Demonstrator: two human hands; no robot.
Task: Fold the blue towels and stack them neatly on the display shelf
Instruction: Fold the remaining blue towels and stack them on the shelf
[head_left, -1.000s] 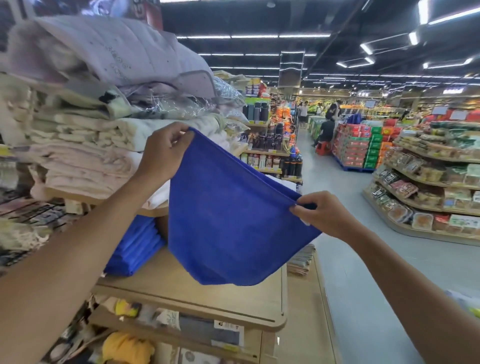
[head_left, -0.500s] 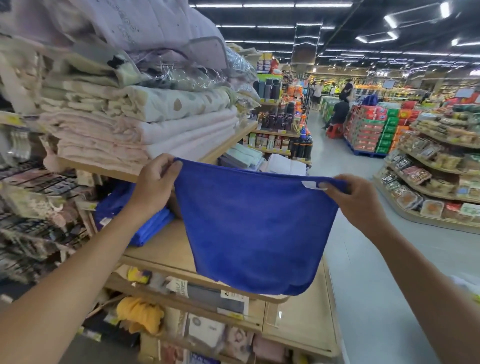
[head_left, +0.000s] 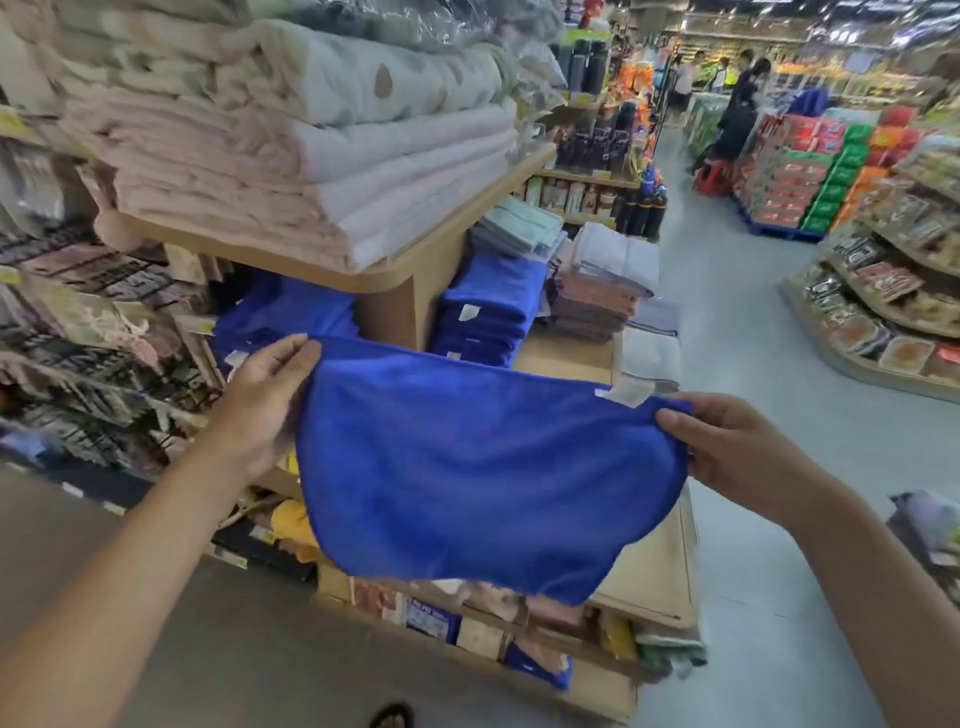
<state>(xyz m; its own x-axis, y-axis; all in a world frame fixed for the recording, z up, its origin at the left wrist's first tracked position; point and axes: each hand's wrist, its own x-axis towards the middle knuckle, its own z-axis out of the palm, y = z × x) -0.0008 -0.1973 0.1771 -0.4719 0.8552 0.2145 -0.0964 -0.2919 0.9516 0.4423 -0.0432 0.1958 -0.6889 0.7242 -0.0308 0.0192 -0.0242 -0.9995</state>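
A single wide-angle camera sits on the person's head and looks forward and steeply down along both forearms. The left hand (head_left: 265, 395) and right hand (head_left: 737, 452) come in from the lower corners, close to the lens, with the blue towel (head_left: 467, 478) spread across the middle of the frame. Just beyond it the view faces the wooden display shelf (head_left: 410, 306) at close range, a little from its right. The aisle floor (head_left: 727, 332) runs away on the right towards distant food stands (head_left: 883, 291). Lines bow near the edges.
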